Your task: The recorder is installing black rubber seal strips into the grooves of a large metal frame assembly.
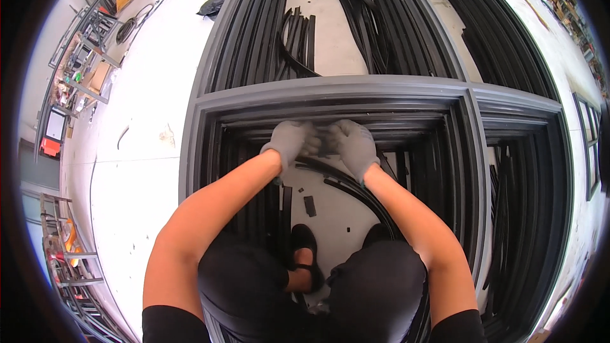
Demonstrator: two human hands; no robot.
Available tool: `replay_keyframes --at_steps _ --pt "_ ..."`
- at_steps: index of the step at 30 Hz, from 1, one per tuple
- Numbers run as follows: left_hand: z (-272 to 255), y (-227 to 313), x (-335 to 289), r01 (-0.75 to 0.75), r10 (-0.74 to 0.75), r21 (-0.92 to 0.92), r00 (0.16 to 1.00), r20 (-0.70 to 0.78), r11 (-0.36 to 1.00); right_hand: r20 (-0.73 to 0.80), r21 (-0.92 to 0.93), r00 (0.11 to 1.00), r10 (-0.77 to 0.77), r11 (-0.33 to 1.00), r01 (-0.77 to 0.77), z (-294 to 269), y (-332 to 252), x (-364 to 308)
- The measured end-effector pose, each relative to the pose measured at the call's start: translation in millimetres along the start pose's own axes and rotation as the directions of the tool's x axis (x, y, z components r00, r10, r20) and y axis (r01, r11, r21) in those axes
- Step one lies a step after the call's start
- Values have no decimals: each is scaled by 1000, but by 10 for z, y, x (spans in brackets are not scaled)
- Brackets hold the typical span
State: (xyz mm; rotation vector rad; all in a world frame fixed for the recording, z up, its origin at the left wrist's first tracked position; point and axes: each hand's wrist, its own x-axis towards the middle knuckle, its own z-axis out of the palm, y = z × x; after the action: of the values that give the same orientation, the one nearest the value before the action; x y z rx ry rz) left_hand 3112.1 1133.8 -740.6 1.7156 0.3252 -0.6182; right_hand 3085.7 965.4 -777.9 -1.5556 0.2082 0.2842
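Both my hands wear grey gloves and sit close together at the far inner side of a dark grey metal frame (330, 92). My left hand (291, 139) has curled fingers, blurred by motion. Across a narrow gap, my right hand (353, 145) is closed too, its fingertips turned toward the left one. A dark, smeared patch lies between them; what they hold, if anything, cannot be made out. Just below the hands, a curved black strip (346, 175) runs down to the right over the pale floor (330, 211).
Nested dark frames stack around my legs, with a crossbar (470, 146) at right. More loose black strips (298, 41) lie in the far opening. A small black scrap (309, 206) rests near my shoe (304, 248). Cluttered racks (82, 82) stand at far left.
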Motion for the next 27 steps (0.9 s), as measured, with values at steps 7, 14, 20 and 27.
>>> replay_keyframes --at_steps 7,14,20,27 --pt "-257 -407 536 -385 355 682 915 194 621 -102 -692 883 -458 670 268 281 113 70" --pt "-771 457 -944 -254 432 707 898 -81 660 295 -730 559 -775 194 655 -61 -655 -508" --pt "-606 610 -870 -250 817 968 562 127 21 425 -892 487 -763 -264 366 -197 -1067 -225" --pt "-330 260 -96 -212 861 945 397 317 -250 519 -847 358 -776 -411 338 -73 -588 226"
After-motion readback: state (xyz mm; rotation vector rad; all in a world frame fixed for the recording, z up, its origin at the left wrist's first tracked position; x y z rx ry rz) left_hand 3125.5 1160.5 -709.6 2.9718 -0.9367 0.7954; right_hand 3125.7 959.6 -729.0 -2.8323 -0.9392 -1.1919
